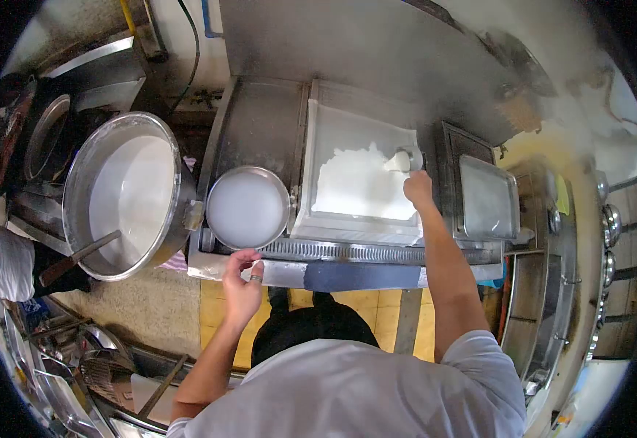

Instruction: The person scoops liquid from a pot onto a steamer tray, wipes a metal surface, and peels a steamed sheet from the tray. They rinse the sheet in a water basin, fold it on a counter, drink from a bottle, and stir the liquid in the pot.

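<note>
My right hand (419,188) is closed around the handle of a small metal ladle (413,155), tipped over a white cloth (366,125) stretched on a steamer. White batter (359,179) runs from the ladle and covers much of the cloth in an uneven patch. By the steamer's front edge, my left hand (243,288) has its fingers loosely bent and apart, with a ring on one finger and nothing visibly held. Just beyond it stands a round metal bowl (287,191) of milky white liquid.
At left stands a large metal pot (166,263) of white liquid with a wooden-handled tool (77,259) leaning in it. Another person's sleeve (3,259) is beside it. A rectangular metal tray (489,196) lies to the right. The steamer's metal front ledge (362,276) runs before me.
</note>
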### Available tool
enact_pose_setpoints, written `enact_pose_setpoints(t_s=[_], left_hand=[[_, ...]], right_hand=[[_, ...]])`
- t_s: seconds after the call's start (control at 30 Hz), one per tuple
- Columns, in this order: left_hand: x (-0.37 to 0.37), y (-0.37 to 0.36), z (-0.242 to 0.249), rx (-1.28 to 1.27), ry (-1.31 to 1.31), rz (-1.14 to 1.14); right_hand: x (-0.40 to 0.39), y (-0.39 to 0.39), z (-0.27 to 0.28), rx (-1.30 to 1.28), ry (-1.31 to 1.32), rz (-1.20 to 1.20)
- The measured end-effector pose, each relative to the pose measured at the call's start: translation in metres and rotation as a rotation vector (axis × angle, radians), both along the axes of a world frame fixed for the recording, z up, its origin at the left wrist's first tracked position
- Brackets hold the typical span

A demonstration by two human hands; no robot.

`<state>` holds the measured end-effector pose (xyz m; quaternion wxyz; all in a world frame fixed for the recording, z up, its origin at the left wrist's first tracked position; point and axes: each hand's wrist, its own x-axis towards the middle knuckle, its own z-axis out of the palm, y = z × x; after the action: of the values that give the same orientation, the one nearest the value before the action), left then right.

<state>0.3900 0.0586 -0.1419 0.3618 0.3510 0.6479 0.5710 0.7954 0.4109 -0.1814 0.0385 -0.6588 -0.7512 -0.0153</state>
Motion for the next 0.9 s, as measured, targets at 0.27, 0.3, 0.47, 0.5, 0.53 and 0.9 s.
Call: enact_pose_setpoints(t_s=[0.27, 0.3, 0.47, 0.5, 0.53, 0.9], left_hand=[[0.073, 0.083, 0.023, 0.019, 0.381, -0.281], [0.085, 0.096, 0.028, 0.004, 0.42, -0.33], [0.144, 0.163, -0.01, -0.164, 0.885, -0.594], [0.157, 0.174, -0.023, -0.23, 0.957, -0.579], [0.169, 0.185, -0.034, -0.297, 1.028, -0.561], [0.183, 0.343, -0.052, -0.603, 1.173, -0.518]], right_hand=[[-0.034, 0.025, 0.037, 0.042, 0.271, 0.001], [-0.037, 0.021, 0.041, 0.087, 0.324, 0.029], [-0.037, 0.001, 0.057, 0.189, 0.484, 0.084], [-0.036, -0.005, 0.06, 0.177, 0.531, 0.06], [-0.032, -0.012, 0.062, 0.179, 0.576, 0.053], [0.021, -0.075, 0.08, 0.08, 0.846, 0.004]])
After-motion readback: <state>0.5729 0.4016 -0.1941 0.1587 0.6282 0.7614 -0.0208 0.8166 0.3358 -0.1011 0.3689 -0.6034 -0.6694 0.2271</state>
